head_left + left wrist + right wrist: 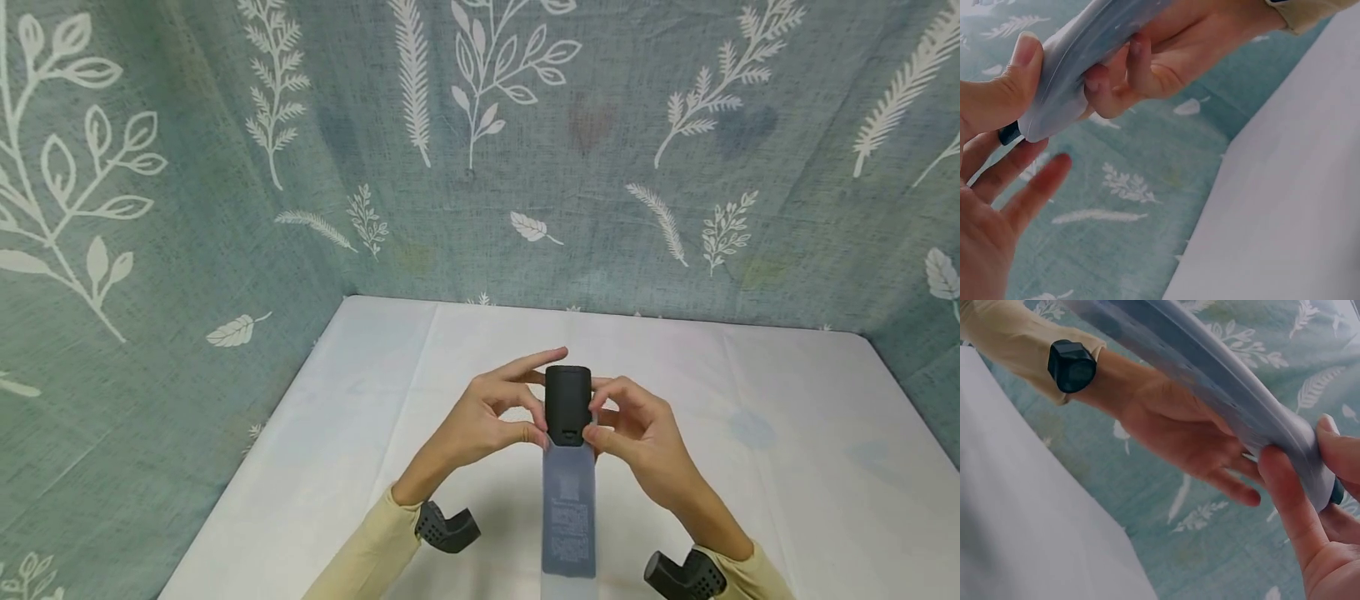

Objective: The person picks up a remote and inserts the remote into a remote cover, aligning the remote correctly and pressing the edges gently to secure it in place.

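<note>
A long grey-blue squeeze tube (568, 517) with small pale print stands in front of the person, its black cap (567, 400) at the far end. With thumb and forefinger, the left hand (487, 417) pinches the left side where the cap meets the body; another finger stretches out beyond. On the opposite side the right hand (648, 437) pinches the same area. In the left wrist view, the left thumb (1013, 87) presses on the tube's cap end, and only a dark sliver of cap shows. The right wrist view shows the tube (1241, 394) slanting between both hands.
A white-covered table (435, 358) lies beneath the hands. Behind and beside it hangs a green cloth (487, 208) printed with white leaves. Each wrist wears a dark camera mount, such as the left one (447, 527).
</note>
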`<state>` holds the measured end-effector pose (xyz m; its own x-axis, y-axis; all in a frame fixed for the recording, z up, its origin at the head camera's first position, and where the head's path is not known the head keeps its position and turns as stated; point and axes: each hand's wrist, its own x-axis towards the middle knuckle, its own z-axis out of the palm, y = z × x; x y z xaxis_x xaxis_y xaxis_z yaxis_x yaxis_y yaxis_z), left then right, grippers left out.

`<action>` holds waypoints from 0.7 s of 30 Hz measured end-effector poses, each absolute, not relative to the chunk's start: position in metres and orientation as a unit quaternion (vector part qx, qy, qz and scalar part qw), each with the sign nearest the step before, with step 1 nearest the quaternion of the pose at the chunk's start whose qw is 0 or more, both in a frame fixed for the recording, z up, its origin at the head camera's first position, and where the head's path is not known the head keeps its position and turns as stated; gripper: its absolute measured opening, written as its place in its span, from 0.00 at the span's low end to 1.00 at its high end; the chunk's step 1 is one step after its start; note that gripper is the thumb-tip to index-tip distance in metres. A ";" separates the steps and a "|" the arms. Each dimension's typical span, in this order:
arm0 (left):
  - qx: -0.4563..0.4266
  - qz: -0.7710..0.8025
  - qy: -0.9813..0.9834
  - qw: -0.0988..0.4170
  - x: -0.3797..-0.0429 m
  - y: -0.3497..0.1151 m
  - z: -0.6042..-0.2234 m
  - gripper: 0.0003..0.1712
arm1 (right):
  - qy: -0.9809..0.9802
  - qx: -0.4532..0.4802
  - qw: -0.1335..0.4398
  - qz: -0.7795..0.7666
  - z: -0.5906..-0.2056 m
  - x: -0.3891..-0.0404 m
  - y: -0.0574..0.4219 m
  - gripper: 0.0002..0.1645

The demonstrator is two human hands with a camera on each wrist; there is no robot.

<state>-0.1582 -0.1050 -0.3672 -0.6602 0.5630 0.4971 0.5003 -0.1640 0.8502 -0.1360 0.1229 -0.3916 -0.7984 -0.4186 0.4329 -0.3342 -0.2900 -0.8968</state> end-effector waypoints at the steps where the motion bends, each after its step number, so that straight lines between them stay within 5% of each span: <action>1: 0.412 0.633 0.654 0.021 -0.157 -0.105 -0.364 0.11 | 0.588 -0.319 0.040 -0.742 -0.392 -0.136 0.124 0.18; 6: 0.408 0.609 0.680 -0.020 -0.152 -0.102 -0.358 0.12 | 0.579 -0.340 0.081 -0.737 -0.395 -0.137 0.127 0.29; 13: 0.425 0.614 0.659 -0.088 -0.160 -0.099 -0.375 0.12 | 0.584 -0.351 0.093 -0.726 -0.400 -0.137 0.130 0.25; 21: 0.429 0.634 0.642 -0.046 -0.163 -0.100 -0.379 0.10 | 0.515 -0.406 0.043 -0.754 -0.403 -0.140 0.129 0.21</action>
<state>-0.1631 -0.1000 -0.3786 -0.6285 0.4920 0.6024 0.6092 -0.1703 0.7745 -0.1405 0.1294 -0.4027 -0.6664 -0.4833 0.5677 -0.3527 -0.4665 -0.8112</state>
